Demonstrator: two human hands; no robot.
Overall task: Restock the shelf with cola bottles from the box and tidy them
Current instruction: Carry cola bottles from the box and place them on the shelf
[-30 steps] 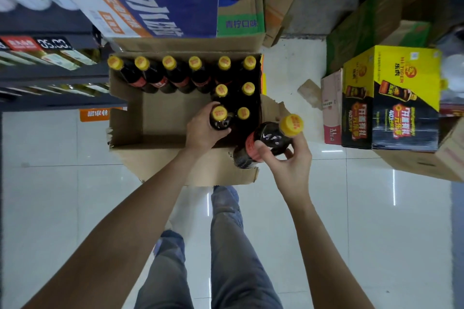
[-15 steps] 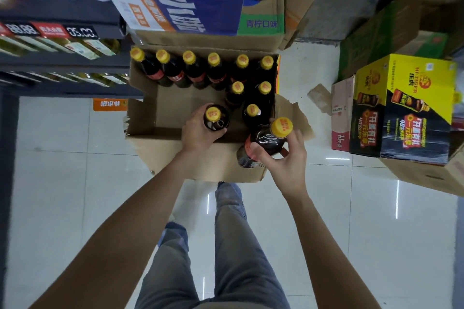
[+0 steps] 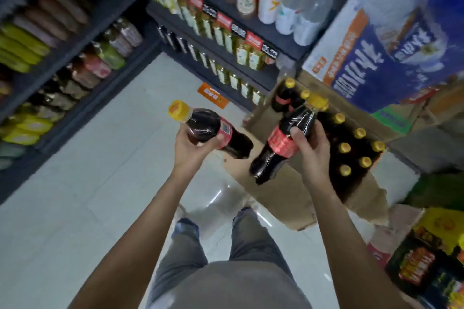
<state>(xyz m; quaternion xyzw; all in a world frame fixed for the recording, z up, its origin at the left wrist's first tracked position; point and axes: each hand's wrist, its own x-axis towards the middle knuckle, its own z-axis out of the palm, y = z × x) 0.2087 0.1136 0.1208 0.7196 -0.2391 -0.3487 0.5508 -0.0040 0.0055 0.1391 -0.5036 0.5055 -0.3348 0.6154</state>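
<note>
Dark drink shelves (image 3: 82,68) line the tiled aisle. Both cola bottles are now lifted clear of the cardboard box (image 3: 281,198), the left hand (image 3: 193,148) clamped on one (image 3: 213,130), the right hand (image 3: 311,145) on another (image 3: 283,138): dark, yellow-capped, red-labelled, ready for shelving.

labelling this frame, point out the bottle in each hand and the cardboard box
left-hand bottle (image 3: 209,125), head view, on its dark body beside the label
right-hand bottle (image 3: 282,144), head view, on its red label
cardboard box (image 3: 283,198), head view, on its near outer wall
</note>
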